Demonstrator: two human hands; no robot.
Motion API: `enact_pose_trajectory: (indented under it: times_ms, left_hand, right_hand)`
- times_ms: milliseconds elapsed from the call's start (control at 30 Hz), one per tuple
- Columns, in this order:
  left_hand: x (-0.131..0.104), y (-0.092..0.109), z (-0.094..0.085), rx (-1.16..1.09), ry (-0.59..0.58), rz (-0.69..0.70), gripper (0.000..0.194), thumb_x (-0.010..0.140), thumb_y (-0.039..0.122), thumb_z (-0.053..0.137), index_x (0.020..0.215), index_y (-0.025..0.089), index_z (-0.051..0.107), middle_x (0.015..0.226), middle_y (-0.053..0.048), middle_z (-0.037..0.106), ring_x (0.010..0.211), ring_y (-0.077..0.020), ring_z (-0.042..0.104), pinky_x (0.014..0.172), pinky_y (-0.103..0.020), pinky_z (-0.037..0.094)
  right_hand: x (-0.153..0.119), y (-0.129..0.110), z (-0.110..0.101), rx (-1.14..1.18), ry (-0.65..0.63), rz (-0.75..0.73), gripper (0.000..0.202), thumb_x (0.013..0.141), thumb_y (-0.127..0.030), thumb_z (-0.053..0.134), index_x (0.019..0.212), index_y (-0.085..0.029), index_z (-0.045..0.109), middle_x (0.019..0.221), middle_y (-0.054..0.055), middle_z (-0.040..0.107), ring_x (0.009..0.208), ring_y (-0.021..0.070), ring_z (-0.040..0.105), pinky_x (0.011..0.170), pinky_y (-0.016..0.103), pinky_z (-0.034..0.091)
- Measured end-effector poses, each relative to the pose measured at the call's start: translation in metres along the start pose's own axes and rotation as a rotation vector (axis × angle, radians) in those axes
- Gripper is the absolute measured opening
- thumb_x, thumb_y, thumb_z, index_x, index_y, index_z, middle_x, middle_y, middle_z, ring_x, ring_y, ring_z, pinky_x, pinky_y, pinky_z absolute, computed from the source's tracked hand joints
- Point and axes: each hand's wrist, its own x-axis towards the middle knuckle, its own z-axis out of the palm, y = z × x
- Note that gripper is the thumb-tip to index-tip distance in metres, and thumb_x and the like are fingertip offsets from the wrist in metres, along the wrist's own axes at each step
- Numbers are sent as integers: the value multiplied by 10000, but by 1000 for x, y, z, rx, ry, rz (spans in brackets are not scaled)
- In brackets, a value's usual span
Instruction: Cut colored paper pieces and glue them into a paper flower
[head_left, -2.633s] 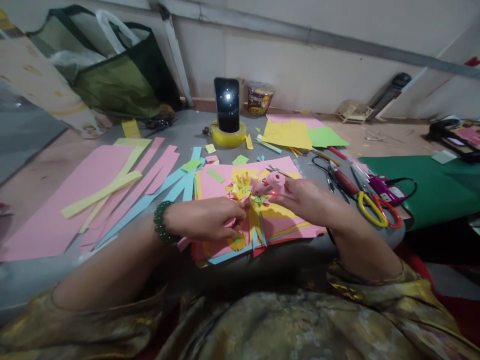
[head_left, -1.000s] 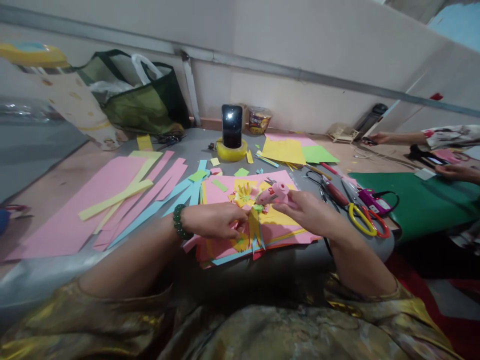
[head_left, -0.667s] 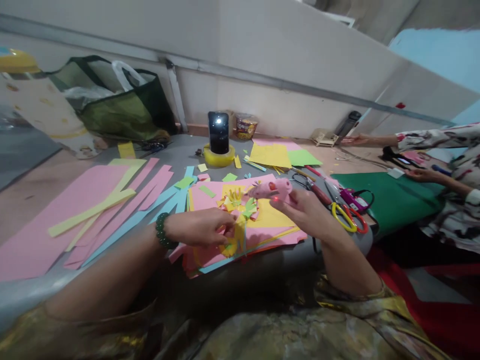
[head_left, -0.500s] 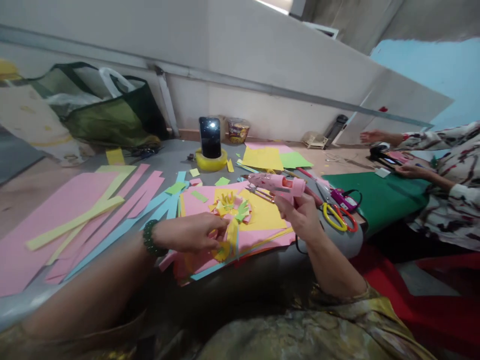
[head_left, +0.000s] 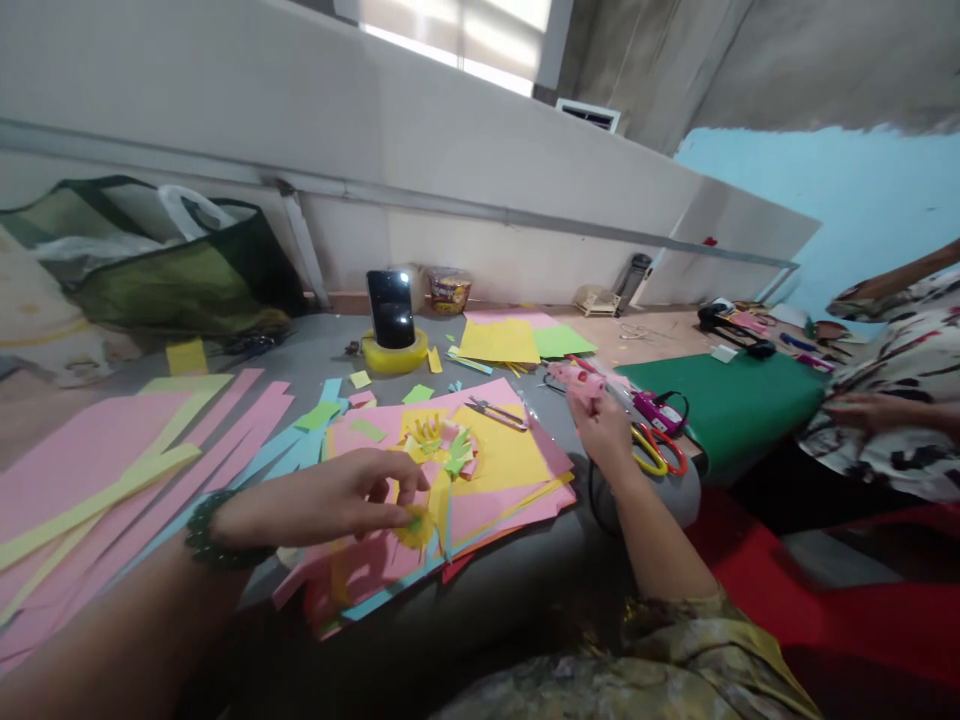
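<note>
My left hand [head_left: 360, 492], with a dark green bead bracelet on its wrist, hovers over the pink sheets with thumb and fingers apart, beside a small yellow paper flower [head_left: 415, 528]. Whether it touches the flower is hard to tell. A larger paper flower [head_left: 437, 447] in yellow, pink and green lies on the sheets just beyond. My right hand [head_left: 606, 432] is wrapped round a pink glue gun [head_left: 577, 380] to the right of the sheets. Small snips [head_left: 497, 414] lie on the yellow sheet [head_left: 517, 455].
Paper strips [head_left: 225, 430] cover the left side. A phone [head_left: 391, 308] stands in a yellow tape roll [head_left: 394, 353]. Scissors [head_left: 660, 450] and a purple item [head_left: 660, 410] lie beside a green roll [head_left: 750, 395]. Another person's arm [head_left: 877, 410] is at the right.
The glue gun in my right hand has moved away from the flowers, uncovering the snips. My left hand's fingers have spread. The view has shifted, and the other person's hands have drawn back.
</note>
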Motion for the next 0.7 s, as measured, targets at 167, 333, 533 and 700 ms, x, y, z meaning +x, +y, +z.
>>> enact_pose_trajectory:
  times_ms: [167,333,533,700]
  left_hand:
    - [-7,2,-13,-350,60,-95,324,747,498,652,716,209,506,643,24,542,613,-140,490,561,-236,395]
    - [-12,1,-17,-563,276,-89,312,712,418,701,647,199,488,571,66,458,534,-88,368,518,-214,295]
    - [-3,-2,-9,-596,435,-133,275,714,411,713,738,195,544,598,74,461,540,-80,369,526,-217,312]
    - [3,4,-7,-567,475,-148,337,673,469,717,712,200,518,571,76,434,533,-86,383,519,-227,325]
  right_hand:
    - [5,-3,6,-236,-243,82,376,942,-436,511,876,-146,739,820,135,736,834,252,685,680,296,455]
    - [4,-5,5,-259,-337,76,384,936,-452,552,894,-120,740,881,178,762,880,273,714,698,307,465]
    - [-8,-8,-8,-319,-397,88,365,904,-477,604,960,-139,731,945,169,766,905,292,720,677,314,447]
    - [-14,-11,-18,-379,-430,95,332,933,-450,568,945,-160,727,964,159,766,934,296,713,669,307,411]
